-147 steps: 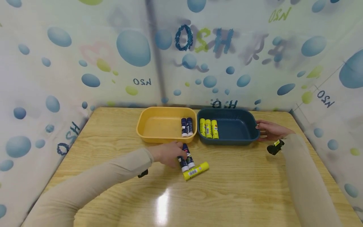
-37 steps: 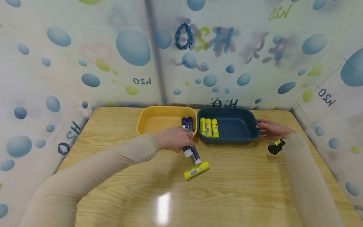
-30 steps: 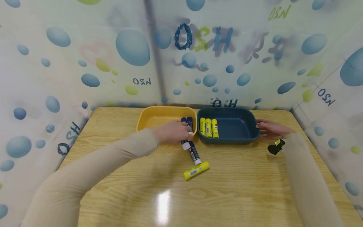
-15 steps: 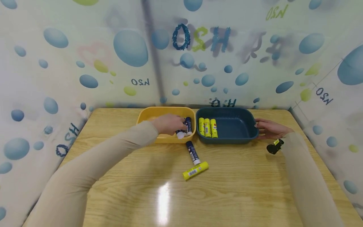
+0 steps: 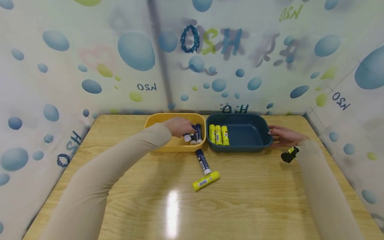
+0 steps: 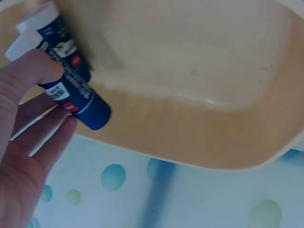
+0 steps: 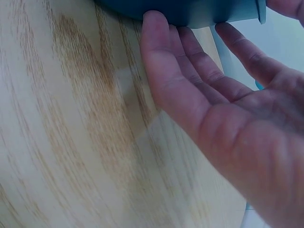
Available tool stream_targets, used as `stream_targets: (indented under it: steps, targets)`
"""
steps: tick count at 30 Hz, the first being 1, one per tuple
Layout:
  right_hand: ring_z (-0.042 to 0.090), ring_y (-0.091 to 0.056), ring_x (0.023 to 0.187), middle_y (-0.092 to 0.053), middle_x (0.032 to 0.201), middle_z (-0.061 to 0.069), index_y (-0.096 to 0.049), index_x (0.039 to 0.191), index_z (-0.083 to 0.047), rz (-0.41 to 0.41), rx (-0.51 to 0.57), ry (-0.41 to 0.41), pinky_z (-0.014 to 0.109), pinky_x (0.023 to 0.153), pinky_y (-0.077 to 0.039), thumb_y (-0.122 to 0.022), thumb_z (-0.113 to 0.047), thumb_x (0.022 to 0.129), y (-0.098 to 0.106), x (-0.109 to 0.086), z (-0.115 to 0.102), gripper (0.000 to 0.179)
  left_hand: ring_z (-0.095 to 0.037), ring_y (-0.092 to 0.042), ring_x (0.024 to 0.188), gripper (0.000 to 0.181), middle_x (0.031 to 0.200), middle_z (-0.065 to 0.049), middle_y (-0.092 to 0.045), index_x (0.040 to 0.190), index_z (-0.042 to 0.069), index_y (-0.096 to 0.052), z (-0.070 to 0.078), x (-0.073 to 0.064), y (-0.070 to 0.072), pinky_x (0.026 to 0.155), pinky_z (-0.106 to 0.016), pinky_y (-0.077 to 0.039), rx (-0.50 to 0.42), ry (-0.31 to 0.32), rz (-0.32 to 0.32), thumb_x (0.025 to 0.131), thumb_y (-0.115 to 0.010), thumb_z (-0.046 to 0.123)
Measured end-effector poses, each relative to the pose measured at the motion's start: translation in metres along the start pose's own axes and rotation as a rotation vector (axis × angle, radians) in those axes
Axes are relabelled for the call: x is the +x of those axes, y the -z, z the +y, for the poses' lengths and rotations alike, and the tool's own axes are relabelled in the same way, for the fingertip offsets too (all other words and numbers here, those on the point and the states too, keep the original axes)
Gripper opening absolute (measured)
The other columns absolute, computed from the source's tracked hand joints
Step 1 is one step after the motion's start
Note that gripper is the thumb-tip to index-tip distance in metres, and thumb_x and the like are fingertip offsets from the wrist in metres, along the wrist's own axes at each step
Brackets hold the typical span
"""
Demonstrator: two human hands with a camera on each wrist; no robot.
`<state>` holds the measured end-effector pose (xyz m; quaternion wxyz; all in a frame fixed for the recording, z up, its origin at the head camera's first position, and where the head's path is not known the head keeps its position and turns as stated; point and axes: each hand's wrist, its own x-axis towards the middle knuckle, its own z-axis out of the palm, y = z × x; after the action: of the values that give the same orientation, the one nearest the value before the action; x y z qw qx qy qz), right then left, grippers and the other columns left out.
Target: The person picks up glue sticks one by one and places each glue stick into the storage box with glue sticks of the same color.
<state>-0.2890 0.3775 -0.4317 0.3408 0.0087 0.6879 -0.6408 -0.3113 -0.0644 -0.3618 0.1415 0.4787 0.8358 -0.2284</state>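
My left hand is over the yellow tray, pinching a dark blue glue stick with a white end between thumb and fingers. Two similar navy glue sticks lie side by side at the tray's right end, right beside the held one. At the far right, my right hand holds the end of the dark blue tray, thumb at the rim and fingertips against the outer wall. Three yellow glue sticks stand in a row along that tray's left side.
In front of the trays, a navy glue stick lies on the wooden table, its white end close to a yellow glue stick. A patterned curtain rises right behind the trays.
My left hand has lifted one navy glue stick from the table and carried it up and left into the yellow tray. The right hand has stayed on the blue tray.
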Motion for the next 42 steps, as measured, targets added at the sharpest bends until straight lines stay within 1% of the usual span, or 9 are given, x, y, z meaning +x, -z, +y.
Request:
stream_targets:
  steps: [8, 15, 20, 23, 29, 32, 35, 37, 42]
  targets:
    - [0.016, -0.058, 0.101, -0.055, 0.113, 0.003, -0.010, 0.148, -0.003, -0.003, 0.010, 0.004, 0.041, 0.089, -0.050, -0.040, -0.011, 0.101, -0.001, 0.000, 0.000, 0.056, -0.023, -0.060, 0.102, 0.037, 0.117, -0.009, -0.064, 0.124, 0.013, -0.065, -0.006, 0.009, -0.008, 0.086, -0.034, -0.053, 0.048, -0.003, 0.032, 0.088, -0.068, 0.000]
    - [0.015, -0.059, 0.100, -0.057, 0.112, 0.000, -0.005, 0.149, -0.003, -0.030, 0.010, 0.019, 0.041, 0.090, -0.050, -0.040, -0.013, 0.102, 0.001, 0.000, 0.002, 0.059, -0.021, -0.060, 0.100, 0.036, 0.114, -0.006, -0.064, 0.121, 0.015, -0.066, -0.004, 0.023, -0.016, 0.086, -0.035, -0.053, 0.085, -0.018, -0.029, 0.088, -0.070, 0.003]
    - [0.015, -0.059, 0.100, -0.058, 0.112, 0.001, -0.007, 0.149, -0.004, -0.022, 0.028, 0.013, 0.041, 0.089, -0.050, -0.040, -0.013, 0.103, 0.001, 0.001, 0.002, 0.058, -0.022, -0.061, 0.103, 0.036, 0.117, -0.008, -0.064, 0.127, 0.013, -0.063, 0.003, 0.029, -0.017, 0.089, -0.035, -0.051, 0.084, -0.021, -0.065, 0.092, -0.064, 0.004]
    - [0.014, -0.059, 0.100, -0.057, 0.112, 0.000, -0.008, 0.149, -0.005, -0.012, 0.022, 0.008, 0.040, 0.088, -0.051, -0.039, -0.013, 0.103, 0.001, 0.000, 0.001, 0.056, -0.022, -0.060, 0.104, 0.036, 0.118, -0.008, -0.063, 0.130, 0.012, -0.061, 0.006, 0.032, -0.018, 0.091, -0.035, -0.050, 0.076, -0.004, -0.078, 0.095, -0.060, 0.004]
    - [0.015, -0.059, 0.099, -0.057, 0.111, 0.001, -0.008, 0.149, -0.004, -0.006, 0.021, 0.006, 0.040, 0.088, -0.051, -0.038, -0.013, 0.103, 0.000, -0.001, 0.001, 0.056, -0.023, -0.060, 0.105, 0.039, 0.122, -0.010, -0.061, 0.130, 0.013, -0.060, 0.008, 0.031, -0.021, 0.091, -0.034, -0.051, 0.152, -0.019, -0.037, 0.093, -0.062, 0.003]
    - [0.015, -0.059, 0.099, -0.057, 0.111, 0.001, -0.014, 0.147, -0.007, -0.013, 0.036, 0.011, 0.041, 0.088, -0.051, -0.038, -0.013, 0.103, 0.000, -0.001, 0.001, 0.051, -0.023, -0.059, 0.107, 0.041, 0.125, -0.011, -0.058, 0.131, 0.013, -0.059, 0.009, 0.031, -0.022, 0.091, -0.035, -0.051, 0.190, -0.019, -0.020, 0.092, -0.064, 0.003]
    - [0.015, -0.059, 0.100, -0.058, 0.111, 0.002, -0.027, 0.139, -0.014, -0.035, 0.050, 0.021, 0.041, 0.088, -0.051, -0.039, -0.013, 0.103, 0.001, -0.001, 0.002, 0.038, -0.024, -0.058, 0.109, 0.041, 0.128, -0.011, -0.056, 0.131, 0.014, -0.059, 0.011, 0.031, -0.022, 0.091, -0.036, -0.051, 0.189, -0.013, -0.020, 0.092, -0.065, 0.003]
    - [0.016, -0.060, 0.100, -0.058, 0.111, 0.002, -0.031, 0.134, -0.016, -0.051, 0.054, 0.028, 0.040, 0.088, -0.051, -0.039, -0.013, 0.103, 0.002, -0.001, 0.003, 0.032, -0.025, -0.058, 0.108, 0.039, 0.128, -0.012, -0.055, 0.131, 0.013, -0.059, 0.012, 0.031, -0.021, 0.090, -0.036, -0.052, 0.177, -0.014, -0.019, 0.093, -0.064, 0.005]
    - [0.016, -0.059, 0.100, -0.057, 0.112, 0.002, -0.027, 0.139, -0.013, -0.041, 0.044, 0.029, 0.040, 0.088, -0.051, -0.040, -0.014, 0.103, 0.002, -0.001, 0.003, 0.038, -0.027, -0.058, 0.106, 0.035, 0.129, -0.013, -0.054, 0.130, 0.010, -0.058, 0.012, 0.031, -0.024, 0.087, -0.038, -0.053, 0.112, -0.004, -0.019, 0.096, -0.060, 0.017]
